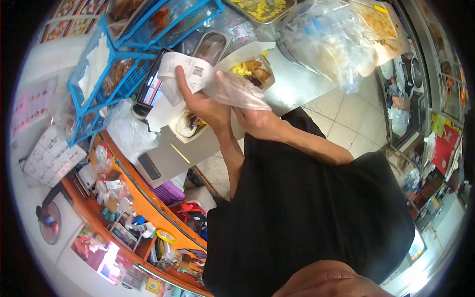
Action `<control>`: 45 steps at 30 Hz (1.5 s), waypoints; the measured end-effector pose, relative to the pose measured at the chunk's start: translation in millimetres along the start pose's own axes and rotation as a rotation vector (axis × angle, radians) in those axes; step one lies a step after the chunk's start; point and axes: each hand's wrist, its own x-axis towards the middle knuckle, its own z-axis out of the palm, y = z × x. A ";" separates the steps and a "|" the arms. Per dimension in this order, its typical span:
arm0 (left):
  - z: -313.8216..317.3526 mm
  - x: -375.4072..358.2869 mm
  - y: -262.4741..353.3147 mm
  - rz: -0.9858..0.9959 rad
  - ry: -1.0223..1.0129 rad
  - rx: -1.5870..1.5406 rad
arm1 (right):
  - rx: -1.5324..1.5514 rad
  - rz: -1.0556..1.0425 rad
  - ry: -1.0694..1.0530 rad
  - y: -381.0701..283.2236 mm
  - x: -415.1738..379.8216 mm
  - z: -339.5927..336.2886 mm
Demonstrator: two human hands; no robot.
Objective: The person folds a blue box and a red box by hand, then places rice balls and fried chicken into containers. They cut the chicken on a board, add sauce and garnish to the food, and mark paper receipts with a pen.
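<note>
A white paper slip (197, 73) with a printed code curls beside a dark device (153, 81). My left hand (204, 110) is closed on the slip's lower edge, one finger stretched over the paper. Close by on the right, my right hand (260, 123) grips a clear plastic bag (241, 92), which partly covers its fingers. Behind the bag stands an open takeaway box (266, 59) with yellow and brown food. Another open box (185, 127) with a pale, egg-like item and other food sits below my left hand.
Blue plastic baskets (91, 84) stand at the upper left. A metal tray (257, 10) of yellow food and a large plastic bag (329, 42) are at the top. A phone-like dark object (149, 166) and a thin yellow stick (180, 153) lie on the counter (198, 148).
</note>
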 end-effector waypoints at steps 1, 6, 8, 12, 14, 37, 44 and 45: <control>-1.8 -2.9 -5.8 0.000 -0.018 -0.006 | -0.007 0.027 -0.097 -11.2 0.5 -19.2; 19.8 -9.1 0.6 -0.154 -0.046 -0.090 | 0.050 0.198 -0.635 -65.3 -3.9 -120.0; 29.3 -16.6 6.8 -0.117 -0.080 -0.051 | 0.032 0.187 -0.669 -73.1 -4.4 -152.1; 39.9 -18.7 18.5 -0.032 -0.056 -0.050 | 0.182 0.025 -0.329 -72.7 -4.7 -202.7; 47.1 -18.6 20.9 -0.009 -0.064 0.024 | 0.050 0.127 -0.158 -57.7 8.7 -182.5; -1.2 -92.3 131.3 0.148 0.122 0.244 | 0.963 0.273 -0.426 -25.1 75.2 -108.4; -56.2 -107.2 130.1 0.087 0.251 0.500 | 1.067 0.339 -0.299 -36.3 51.6 -45.7; -76.5 -111.7 128.8 0.071 0.324 0.510 | 1.002 0.278 -0.233 -30.2 46.2 -27.3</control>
